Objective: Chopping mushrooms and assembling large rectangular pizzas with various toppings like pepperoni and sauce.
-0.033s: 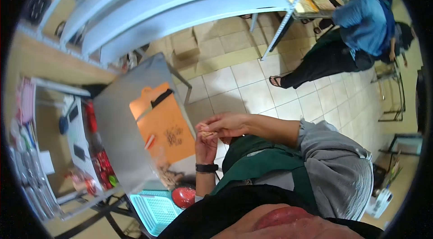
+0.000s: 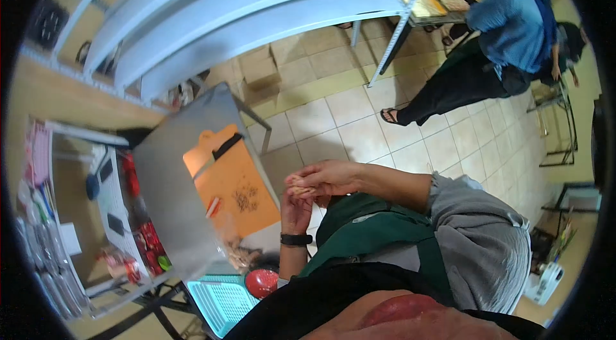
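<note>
Pale blue-white shelf rack (image 2: 269, 35) stood beyond the orange board. Metal table (image 2: 163, 211) sat under it. Co-worker in blue top (image 2: 507, 25), well off to the board's right. Orange board (image 2: 224, 179) held a knife and loose bits. Turquoise basket (image 2: 204, 283) was on the board's near side.

Right hand (image 2: 330, 176) and left hand (image 2: 296, 213), the latter with a black wristband (image 2: 296, 239), met just right of the board. Fingers of both were curled in, pinching what looked like a small tan piece; exact finger contacts unclear.

Red bowl (image 2: 262, 283) lay nearer the wearer than the board, by the basket. Tan heap (image 2: 239, 256), root-like, lay just off the board's near edge. Knife (image 2: 227, 146) lay across the board's far end. Red-and-white tool (image 2: 213, 207) was toward its left edge.

Tan piece (image 2: 302, 191) was right of the board, between the hands. Work looked partway: dark bits (image 2: 245, 199) on the board suggested some done, piece in hand unfinished; couldn't tell whether the heap was done or left. Piece's long axis seemed sideways, one end toward the board; which end was front, no telling.
</note>
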Motion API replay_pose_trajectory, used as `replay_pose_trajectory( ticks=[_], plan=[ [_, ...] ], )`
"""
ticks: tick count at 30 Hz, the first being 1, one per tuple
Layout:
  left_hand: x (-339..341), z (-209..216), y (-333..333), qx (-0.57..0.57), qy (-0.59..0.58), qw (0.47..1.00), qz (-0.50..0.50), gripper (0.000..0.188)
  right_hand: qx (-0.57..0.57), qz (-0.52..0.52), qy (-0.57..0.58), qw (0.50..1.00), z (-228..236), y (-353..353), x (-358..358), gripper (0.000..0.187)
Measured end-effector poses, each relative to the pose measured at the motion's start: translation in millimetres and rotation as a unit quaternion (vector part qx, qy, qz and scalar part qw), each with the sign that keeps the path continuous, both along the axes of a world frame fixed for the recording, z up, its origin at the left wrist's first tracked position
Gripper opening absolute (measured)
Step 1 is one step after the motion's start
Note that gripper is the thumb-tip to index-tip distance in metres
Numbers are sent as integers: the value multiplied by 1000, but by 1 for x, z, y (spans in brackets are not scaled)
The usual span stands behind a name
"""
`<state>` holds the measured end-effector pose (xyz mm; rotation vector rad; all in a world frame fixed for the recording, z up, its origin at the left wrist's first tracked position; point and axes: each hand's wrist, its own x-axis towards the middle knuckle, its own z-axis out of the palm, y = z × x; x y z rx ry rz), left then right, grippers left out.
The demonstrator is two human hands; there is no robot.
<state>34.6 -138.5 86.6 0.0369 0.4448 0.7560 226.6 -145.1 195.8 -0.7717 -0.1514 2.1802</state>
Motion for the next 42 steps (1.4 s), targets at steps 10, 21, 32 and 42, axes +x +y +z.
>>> replay_pose_trajectory(
  ticks=[10, 21, 32, 42],
  plan=[
    [211, 29, -74, -23, 115, 953, -281, 41, -15, -328, -142, 934, 17, -242, 212, 43],
    [389, 29, -166, -75, 179, 916, -350, 39, -113, -576, -104, 803, -2, -471, 355, 36],
    [626, 21, -218, -29, 80, 725, -684, 49, -98, -675, -47, 730, 3, -487, 449, 35],
    [829, -7, -410, -100, 29, 566, -818, 35, -117, -723, -71, 677, -3, -584, 586, 29]
  ],
)
